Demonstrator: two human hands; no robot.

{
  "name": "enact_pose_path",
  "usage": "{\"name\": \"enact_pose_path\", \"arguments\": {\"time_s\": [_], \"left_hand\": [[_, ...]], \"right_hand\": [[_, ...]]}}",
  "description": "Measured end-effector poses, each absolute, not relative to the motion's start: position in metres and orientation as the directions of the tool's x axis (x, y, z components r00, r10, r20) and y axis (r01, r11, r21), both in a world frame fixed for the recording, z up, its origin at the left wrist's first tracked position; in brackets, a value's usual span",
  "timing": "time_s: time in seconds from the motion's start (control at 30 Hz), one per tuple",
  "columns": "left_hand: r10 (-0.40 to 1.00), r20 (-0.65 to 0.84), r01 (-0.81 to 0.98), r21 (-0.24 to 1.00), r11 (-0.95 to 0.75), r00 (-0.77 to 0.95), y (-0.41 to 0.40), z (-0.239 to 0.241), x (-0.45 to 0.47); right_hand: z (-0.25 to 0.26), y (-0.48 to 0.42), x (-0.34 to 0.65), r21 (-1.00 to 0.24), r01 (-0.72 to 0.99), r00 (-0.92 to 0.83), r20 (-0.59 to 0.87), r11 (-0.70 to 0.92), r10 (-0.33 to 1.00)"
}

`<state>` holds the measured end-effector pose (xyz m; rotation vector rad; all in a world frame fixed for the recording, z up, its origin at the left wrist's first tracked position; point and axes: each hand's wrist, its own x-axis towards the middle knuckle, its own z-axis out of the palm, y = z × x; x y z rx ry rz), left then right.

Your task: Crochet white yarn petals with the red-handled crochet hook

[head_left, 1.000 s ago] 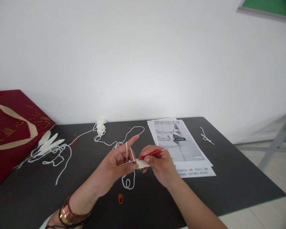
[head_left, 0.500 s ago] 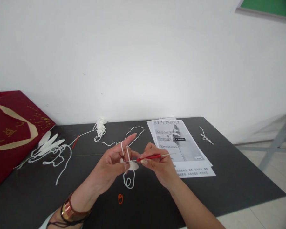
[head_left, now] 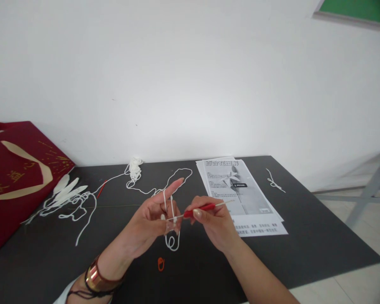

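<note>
My left hand point(head_left: 152, 219) pinches a small white crochet piece point(head_left: 171, 224), partly hidden by the fingers. White yarn point(head_left: 165, 202) runs over its raised index finger, and a loose tail loops below the hand. In my right hand point(head_left: 213, 219) is a crochet hook point(head_left: 205, 207) with a red grip, held like a pencil. The hook's thin metal shaft points left and meets the yarn at the left fingertips. Beneath the hands, an orange stitch marker point(head_left: 161, 264) lies on the black table point(head_left: 190, 270).
A white yarn bundle point(head_left: 134, 169) sits near the wall. At left are finished white petals point(head_left: 65, 190) with tangled tails, a red stick-like tool point(head_left: 101, 188) and a dark red bag point(head_left: 22, 169). Printed sheets point(head_left: 250, 198) lie right, with a yarn scrap point(head_left: 275, 182) beyond.
The hook has shifted slightly and tilted, its grip a little farther from the left fingers. The crochet piece has turned and shows less between my left fingers.
</note>
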<state>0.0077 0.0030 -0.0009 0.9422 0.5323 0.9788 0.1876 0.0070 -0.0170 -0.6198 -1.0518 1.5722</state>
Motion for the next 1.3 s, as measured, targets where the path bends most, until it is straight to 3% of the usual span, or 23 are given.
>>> {"name": "enact_pose_path", "arguments": {"time_s": [0.17, 0.37, 0.57, 0.67, 1.3], "left_hand": [[0.841, 0.070, -0.505, 0.825, 0.253, 0.536, 0.004, -0.003, 0.005], [0.841, 0.115, -0.495, 0.846, 0.196, 0.529, 0.003, -0.001, 0.003], [0.818, 0.170, -0.571, 0.791, 0.219, 0.549, 0.002, -0.001, 0.002], [0.801, 0.173, -0.588, 0.768, 0.256, 0.574, 0.002, -0.004, 0.002], [0.770, 0.130, -0.590, 0.725, 0.356, 0.624, 0.001, -0.003, 0.003]], "right_hand": [[-0.018, 0.004, 0.183, -0.763, -0.628, -0.296, 0.051, -0.154, 0.954], [-0.014, -0.002, 0.185, -0.827, -0.559, -0.165, 0.187, 0.065, 0.968], [-0.014, 0.000, 0.180, -0.689, -0.697, -0.277, 0.001, -0.200, 0.961], [-0.014, 0.001, 0.178, -0.642, -0.721, -0.338, -0.004, -0.261, 0.941], [-0.004, -0.001, 0.197, -0.799, -0.598, -0.238, 0.253, 0.064, 0.938]]}}
